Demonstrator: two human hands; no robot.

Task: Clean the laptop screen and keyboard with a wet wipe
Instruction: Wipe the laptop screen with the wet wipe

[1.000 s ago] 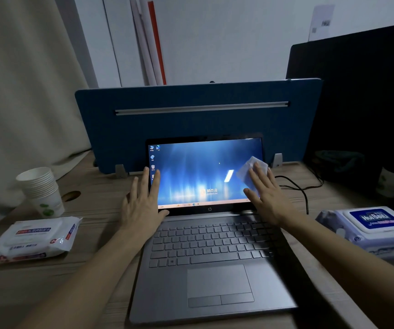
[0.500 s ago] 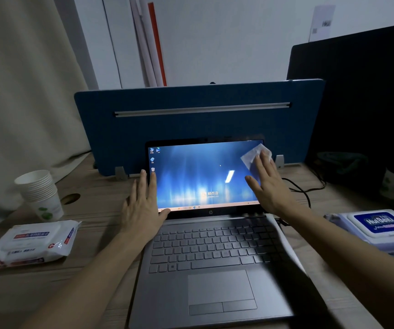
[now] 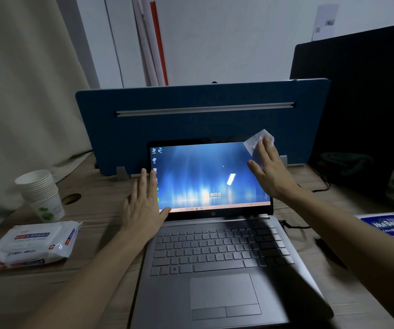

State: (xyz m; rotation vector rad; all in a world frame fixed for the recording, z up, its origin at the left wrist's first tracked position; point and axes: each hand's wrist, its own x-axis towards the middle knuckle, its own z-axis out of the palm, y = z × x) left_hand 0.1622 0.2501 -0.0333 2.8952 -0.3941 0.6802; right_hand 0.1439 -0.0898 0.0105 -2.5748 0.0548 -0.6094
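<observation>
Moved: wet wipe (image 3: 257,140) is carried up to the screen (image 3: 205,176)'s top right corner.
Right hand (image 3: 270,172): flat-fingered, pressing the wipe.
Left hand (image 3: 143,205): flat, bracing the screen's left edge.
Unwiped: screen stretches leftward from the wipe.

the silver laptop (image 3: 217,252) sits open on the desk, its lit blue screen (image 3: 203,176) upright and its grey keyboard (image 3: 219,248) bare. a crumpled white wet wipe (image 3: 254,141) is pressed flat against the screen's top right corner.
</observation>
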